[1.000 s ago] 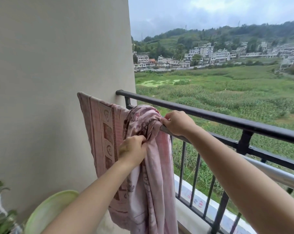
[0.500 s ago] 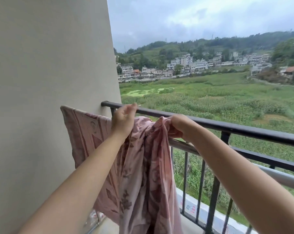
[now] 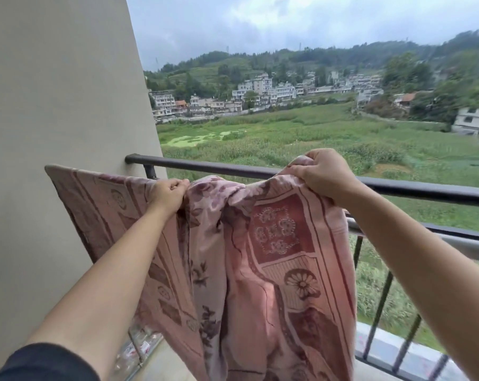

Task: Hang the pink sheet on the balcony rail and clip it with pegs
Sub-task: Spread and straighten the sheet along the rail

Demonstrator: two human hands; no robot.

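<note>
The pink patterned sheet (image 3: 276,259) hangs over the lower silver bar of the balcony rail (image 3: 397,188), from the wall on the left to about the middle of the view. My left hand (image 3: 168,194) grips a bunched part of its top edge near the wall. My right hand (image 3: 322,173) grips another part of the top edge and holds it up level with the dark top bar. Between my hands the cloth sags in folds. No pegs are in view.
A beige wall (image 3: 62,105) closes the left side. The dark rail runs on to the right with vertical bars (image 3: 381,298) below it. Behind the sheet, low at the left, some clutter (image 3: 139,345) lies on the floor. Fields and houses lie beyond.
My right hand has pulled the sheet's top edge to the right and upward, spreading the bunched cloth. My left hand has dropped from the top bar and now grips the edge.
</note>
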